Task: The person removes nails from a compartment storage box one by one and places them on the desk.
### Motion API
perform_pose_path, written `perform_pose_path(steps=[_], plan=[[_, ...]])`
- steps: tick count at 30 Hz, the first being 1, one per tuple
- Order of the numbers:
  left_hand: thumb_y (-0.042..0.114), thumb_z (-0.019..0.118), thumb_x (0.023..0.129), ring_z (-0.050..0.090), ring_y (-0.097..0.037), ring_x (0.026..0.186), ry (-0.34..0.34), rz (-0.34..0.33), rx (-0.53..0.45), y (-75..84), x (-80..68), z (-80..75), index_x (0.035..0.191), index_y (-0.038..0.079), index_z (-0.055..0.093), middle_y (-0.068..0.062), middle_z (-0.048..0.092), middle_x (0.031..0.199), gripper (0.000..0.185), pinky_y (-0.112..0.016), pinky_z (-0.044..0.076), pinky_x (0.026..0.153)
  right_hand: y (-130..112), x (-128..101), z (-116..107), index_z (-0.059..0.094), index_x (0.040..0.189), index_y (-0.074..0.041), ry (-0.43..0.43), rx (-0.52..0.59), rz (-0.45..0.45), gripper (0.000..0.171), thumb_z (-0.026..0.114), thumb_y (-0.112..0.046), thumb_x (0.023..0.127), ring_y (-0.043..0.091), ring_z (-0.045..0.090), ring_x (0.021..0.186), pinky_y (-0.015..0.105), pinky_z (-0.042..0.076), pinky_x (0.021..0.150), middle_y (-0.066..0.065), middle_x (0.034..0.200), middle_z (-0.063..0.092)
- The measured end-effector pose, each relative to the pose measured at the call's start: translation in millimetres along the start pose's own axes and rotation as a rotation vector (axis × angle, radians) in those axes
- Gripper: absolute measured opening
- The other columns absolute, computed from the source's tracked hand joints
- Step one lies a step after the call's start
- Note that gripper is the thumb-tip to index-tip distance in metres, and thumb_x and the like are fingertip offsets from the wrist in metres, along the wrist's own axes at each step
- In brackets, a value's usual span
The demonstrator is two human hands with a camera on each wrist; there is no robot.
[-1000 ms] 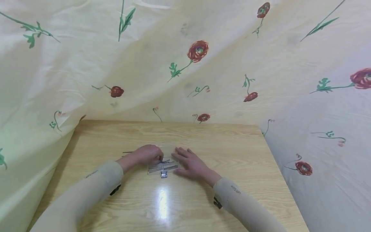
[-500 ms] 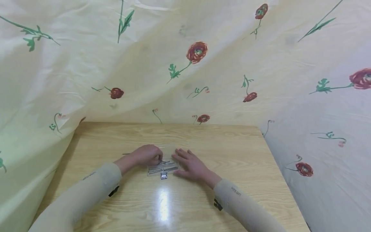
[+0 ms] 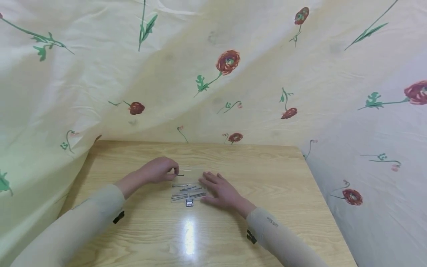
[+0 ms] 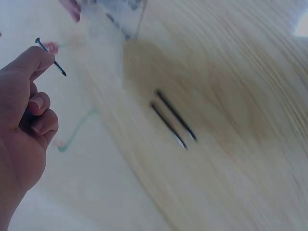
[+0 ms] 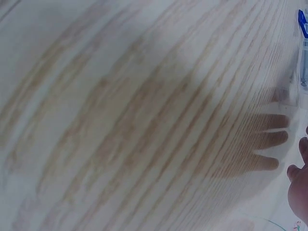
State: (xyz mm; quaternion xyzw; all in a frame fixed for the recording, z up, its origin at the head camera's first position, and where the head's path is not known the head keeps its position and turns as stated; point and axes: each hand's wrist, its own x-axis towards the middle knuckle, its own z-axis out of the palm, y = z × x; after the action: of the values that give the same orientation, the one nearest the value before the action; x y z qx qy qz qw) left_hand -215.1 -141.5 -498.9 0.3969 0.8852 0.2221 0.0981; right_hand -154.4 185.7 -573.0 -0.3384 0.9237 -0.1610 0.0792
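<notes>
Left hand [image 3: 159,170], raised a little above the wooden bench [image 3: 267,222], with fingers curled and one nail [image 4: 50,57] pinched between thumb and forefinger (the nail's head toward the thumb side, its point sticking out past the fingertip). Right hand [image 3: 220,190] lying flat on the bench, fingers straight and slightly spread, holding nothing, its fingertips at the right edge of a clear plastic box [image 3: 186,185]. Inside the box, between the two hands, several nails [image 3: 188,191] lie roughly side by side; a small metal clasp [image 3: 189,202] sits at its near edge. In the left wrist view, two more nails [image 4: 173,119] lie parallel on the bare bench, apart from the box. A flowered cloth [image 3: 233,74] hangs behind and to both sides of the bench.
</notes>
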Motion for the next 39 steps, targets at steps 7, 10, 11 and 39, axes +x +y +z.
perform_pose_path(steps=[7, 10, 11, 39], plan=[[0.009, 0.077, 0.093, 0.052, -0.008, 0.07, 0.057, -0.018, 0.063, -21.9, -35.2, -16.9, 0.092, 0.011, 0.075, 0.007, 0.069, 0.085, 0.003, -0.032, 0.049, 0.067, 0.8, -1.1, 1.2, 0.038, 0.166, -0.021, -0.001, -0.017, 0.014, 0.08, 0.063, -0.06, 0.102, 0.025, 0.022, 0.163, 0.053, 0.014, 0.131, 0.009, 0.175, 0.027], [0.011, 0.081, 0.093, 0.054, -0.007, 0.069, 0.062, -0.046, 0.078, -32.1, -49.1, -14.7, 0.087, 0.014, 0.074, 0.008, 0.07, 0.084, 0.009, -0.033, 0.05, 0.066, 1.2, -1.9, 1.1, 0.038, 0.166, -0.021, 0.001, -0.004, 0.025, 0.079, 0.063, -0.06, 0.102, 0.026, 0.022, 0.163, 0.053, 0.014, 0.131, 0.009, 0.175, 0.027], [0.011, 0.082, 0.092, 0.055, -0.006, 0.069, 0.065, -0.054, 0.082, -35.6, -53.6, -12.6, 0.087, 0.015, 0.074, 0.008, 0.071, 0.084, 0.011, -0.033, 0.05, 0.066, 1.2, -2.2, 1.2, 0.038, 0.166, -0.022, 0.001, 0.001, 0.029, 0.079, 0.063, -0.06, 0.102, 0.026, 0.022, 0.163, 0.053, 0.014, 0.131, 0.009, 0.175, 0.027], [0.004, 0.079, 0.09, 0.063, -0.009, 0.073, 0.131, -0.089, 0.215, -63.1, -86.2, 42.4, 0.09, 0.011, 0.076, 0.004, 0.069, 0.084, 0.008, -0.033, 0.058, 0.068, 2.7, 2.5, 3.8, 0.038, 0.166, -0.023, -0.003, 0.009, 0.015, 0.079, 0.06, -0.063, 0.102, 0.024, 0.021, 0.163, 0.05, 0.012, 0.132, 0.006, 0.176, 0.025]])
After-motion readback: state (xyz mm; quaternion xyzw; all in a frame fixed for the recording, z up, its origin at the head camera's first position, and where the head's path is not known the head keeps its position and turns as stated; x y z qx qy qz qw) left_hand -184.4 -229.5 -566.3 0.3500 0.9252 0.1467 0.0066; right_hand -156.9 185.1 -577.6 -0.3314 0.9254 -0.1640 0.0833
